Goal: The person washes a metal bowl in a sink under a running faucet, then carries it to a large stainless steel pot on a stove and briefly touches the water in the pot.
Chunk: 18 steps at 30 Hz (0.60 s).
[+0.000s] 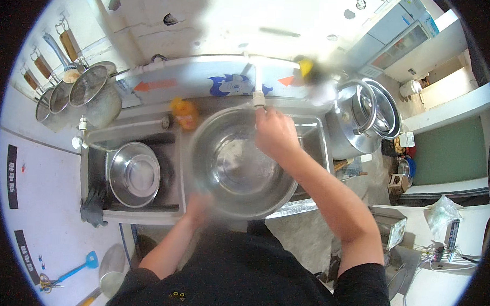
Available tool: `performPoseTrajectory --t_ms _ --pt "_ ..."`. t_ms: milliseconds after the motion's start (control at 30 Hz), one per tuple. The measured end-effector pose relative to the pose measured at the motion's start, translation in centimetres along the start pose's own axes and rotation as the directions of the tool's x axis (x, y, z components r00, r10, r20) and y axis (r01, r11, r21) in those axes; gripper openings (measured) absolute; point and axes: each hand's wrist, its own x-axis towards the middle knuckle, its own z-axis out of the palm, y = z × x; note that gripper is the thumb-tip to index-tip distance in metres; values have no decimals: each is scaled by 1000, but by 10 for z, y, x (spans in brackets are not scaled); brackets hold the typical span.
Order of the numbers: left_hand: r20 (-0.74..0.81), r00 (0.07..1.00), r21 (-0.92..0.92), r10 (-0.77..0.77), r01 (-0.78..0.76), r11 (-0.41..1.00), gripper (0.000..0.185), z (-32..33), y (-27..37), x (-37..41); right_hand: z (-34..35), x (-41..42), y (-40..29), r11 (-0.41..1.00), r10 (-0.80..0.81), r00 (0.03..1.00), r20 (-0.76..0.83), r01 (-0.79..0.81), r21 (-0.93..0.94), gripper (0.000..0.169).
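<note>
A large stainless steel basin rests over the right compartment of a double sink, under a white pipe tap. My right hand reaches over the basin and has its fingers closed at the tap's lower end. At the basin's near left rim is my left hand, blurred; its grip cannot be made out. A smaller metal bowl sits in the left sink compartment. An orange-yellow bottle stands behind the divider between the compartments.
Wire strainers hang on the left wall above a second tap. A dark glove or cloth drapes over the sink's left corner. Right of the sink stands a large metal pot with metal bowls on top. Cables and a power strip lie at the lower right.
</note>
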Motion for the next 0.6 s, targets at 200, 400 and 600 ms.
performPoseTrajectory --t_ms 200,400,600 --pt "19 997 271 -77 69 960 22 -1 4 4 45 -103 97 956 261 912 -318 -198 217 68" --pt "-40 999 377 -17 31 926 31 43 15 -28 122 -284 111 -550 226 487 843 -651 523 95" --pt "200 967 528 -155 27 849 56 59 -19 -30 145 -364 70 -682 386 486 784 -422 597 59"
